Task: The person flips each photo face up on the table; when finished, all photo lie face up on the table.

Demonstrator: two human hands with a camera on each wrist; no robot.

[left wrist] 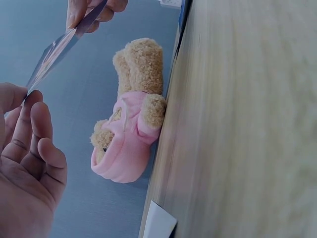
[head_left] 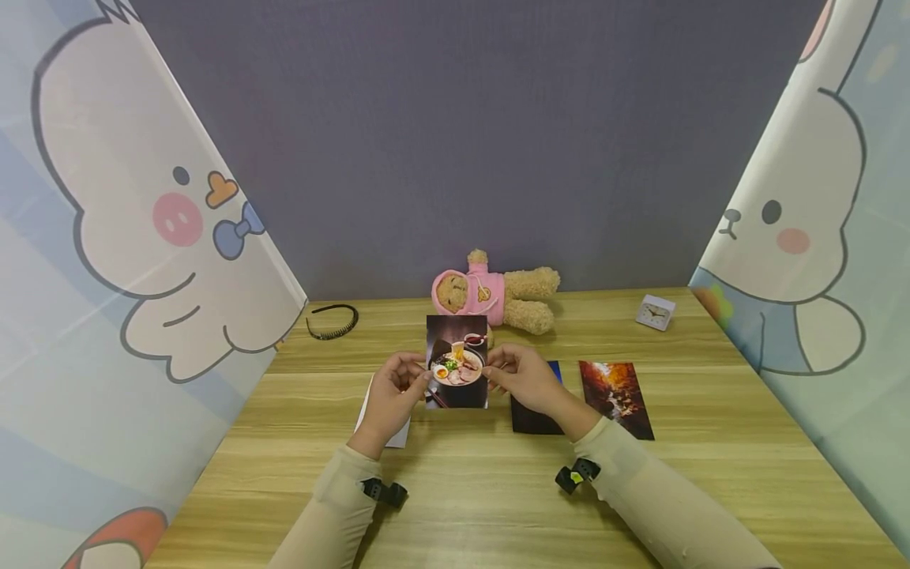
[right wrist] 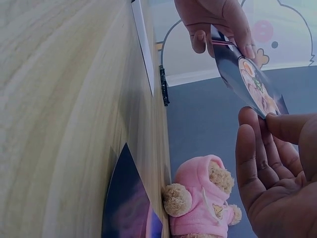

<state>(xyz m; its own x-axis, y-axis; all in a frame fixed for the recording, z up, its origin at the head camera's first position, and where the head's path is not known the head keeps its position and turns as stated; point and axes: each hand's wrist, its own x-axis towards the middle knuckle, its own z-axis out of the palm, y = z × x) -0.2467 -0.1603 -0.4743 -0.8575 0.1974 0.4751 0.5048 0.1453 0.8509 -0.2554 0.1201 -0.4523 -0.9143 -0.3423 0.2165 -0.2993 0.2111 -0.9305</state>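
A photo card of a ramen bowl [head_left: 457,371] is held up above the table, its picture facing me. My left hand [head_left: 390,397] pinches its left edge between thumb and fingers. At the opposite edge, my right hand [head_left: 529,381] pinches it the same way. The left wrist view shows the photo card [left wrist: 59,52] nearly edge-on, bowed slightly. Under my left hand lies a white sheet or card [head_left: 398,435], partly covered. Beneath my right hand is a dark blue photo card [head_left: 533,419], also partly hidden. An autumn-coloured photo card [head_left: 617,395] lies to its right.
Behind the held card, a teddy bear in a pink hoodie [head_left: 486,291] lies on its side by the grey back wall [head_left: 455,142]. A black headband [head_left: 334,322] is at the back left, a small white clock [head_left: 655,313] at the back right. Cartoon-printed panels flank the wooden table [head_left: 469,506].
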